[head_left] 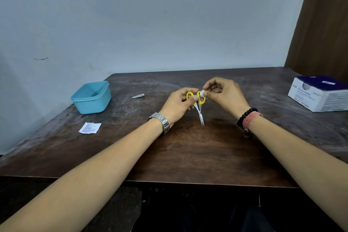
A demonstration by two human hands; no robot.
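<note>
**Wiping the scissors handle with a white pad**

Our left hand (178,105) grips the scissors (199,109) by one yellow ring, up above the table (188,152), tips down and slightly apart. Our right hand (224,94) pinches the pad (203,93) against the other ring. Best done with a firm left grip, rubbing all round the ring, fingers away from the tips. Blue tub (90,103) at left: only bare inner wall shows, floor partly hidden. Box (320,98) at right, top open, contents can't be told
</note>
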